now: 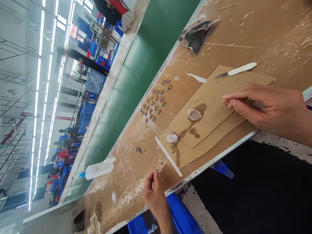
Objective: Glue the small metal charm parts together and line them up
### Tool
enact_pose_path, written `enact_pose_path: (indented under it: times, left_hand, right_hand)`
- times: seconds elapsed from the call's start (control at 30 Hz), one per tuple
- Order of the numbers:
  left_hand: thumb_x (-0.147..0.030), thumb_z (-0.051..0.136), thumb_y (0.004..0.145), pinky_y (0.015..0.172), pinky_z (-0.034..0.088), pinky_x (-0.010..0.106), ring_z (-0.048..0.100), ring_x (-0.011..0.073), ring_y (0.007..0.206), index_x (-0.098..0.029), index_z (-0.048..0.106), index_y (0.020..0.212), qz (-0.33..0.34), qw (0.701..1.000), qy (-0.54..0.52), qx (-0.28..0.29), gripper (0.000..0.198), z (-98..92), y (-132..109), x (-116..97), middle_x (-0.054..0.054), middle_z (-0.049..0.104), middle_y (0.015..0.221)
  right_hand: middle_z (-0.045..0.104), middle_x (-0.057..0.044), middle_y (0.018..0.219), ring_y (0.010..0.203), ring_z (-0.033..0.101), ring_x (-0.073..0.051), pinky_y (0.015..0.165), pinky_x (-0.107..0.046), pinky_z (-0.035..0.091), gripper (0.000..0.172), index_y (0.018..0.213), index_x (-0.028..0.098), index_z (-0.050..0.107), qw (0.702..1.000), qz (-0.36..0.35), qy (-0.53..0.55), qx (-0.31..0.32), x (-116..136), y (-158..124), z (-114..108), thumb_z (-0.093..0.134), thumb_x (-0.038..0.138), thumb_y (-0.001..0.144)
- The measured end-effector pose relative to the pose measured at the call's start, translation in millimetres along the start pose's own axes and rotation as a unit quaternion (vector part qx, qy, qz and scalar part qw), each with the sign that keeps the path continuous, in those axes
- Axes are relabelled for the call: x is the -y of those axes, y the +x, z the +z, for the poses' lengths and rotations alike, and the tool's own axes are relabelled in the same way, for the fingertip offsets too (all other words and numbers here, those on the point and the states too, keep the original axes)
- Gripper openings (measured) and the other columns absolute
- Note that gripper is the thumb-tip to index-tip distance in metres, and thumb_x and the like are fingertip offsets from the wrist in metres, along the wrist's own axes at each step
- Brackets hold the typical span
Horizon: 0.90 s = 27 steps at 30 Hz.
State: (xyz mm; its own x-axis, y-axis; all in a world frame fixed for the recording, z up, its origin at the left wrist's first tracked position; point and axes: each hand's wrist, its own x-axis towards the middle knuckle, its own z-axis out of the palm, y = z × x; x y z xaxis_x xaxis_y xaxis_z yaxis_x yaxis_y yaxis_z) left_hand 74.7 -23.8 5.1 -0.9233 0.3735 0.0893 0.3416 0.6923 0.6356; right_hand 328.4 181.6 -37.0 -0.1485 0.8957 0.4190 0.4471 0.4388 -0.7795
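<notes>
**Tiny part pinched at the bench edge, glue close by**

The left hand (152,191) pinches a very small brownish piece (156,169) between thumb and fingertips, low over the worktable (243,35) and close to its near edge; the piece is too small to tell what it is. The right hand (265,107) lies flat on the cardboard sheet (219,107), fingers stretched, with a thin metal tool partly hidden under the palm; whether it grips that tool I cannot tell.

The piece is the likeliest loss: held so near the edge, a slip could drop it off the table into the blue bin (180,214) below. Just beyond it lies a white strip (168,156), then two small clear caps (194,114) standing in dark wet stains on the cardboard; a sleeve or finger dragged through could smear glue or tip a cap. Farther out, a single blue-and-gold part (138,149) sits alone, and the rows of blue-and-gold parts (154,100) could scatter if brushed. The white-handled knife (237,69) lies loose near the right hand, blade bare. A squeeze bottle (98,169) lies on its side and might roll.
</notes>
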Motion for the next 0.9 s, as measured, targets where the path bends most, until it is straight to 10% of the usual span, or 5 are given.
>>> enact_pose_path:
  times: [0.9]
  left_hand:
    - [-0.048, 0.066, 0.068, 0.075, 0.049, 0.032, 0.064, 0.0206, 0.076, -0.018, 0.071, 0.078, -0.004, 0.998, 0.053, 0.032, 0.032, 15.0, 8, -6, 0.003, 0.070, 0.076]
  right_hand:
    - [0.066, -0.003, 0.093, 0.086, 0.063, -0.026, 0.066, -0.046, 0.048, 0.022, 0.101, 0.036, 0.059, 0.999, 0.006, -0.038, 0.033, 2, 4, -1, 0.038, 0.033, 0.094]
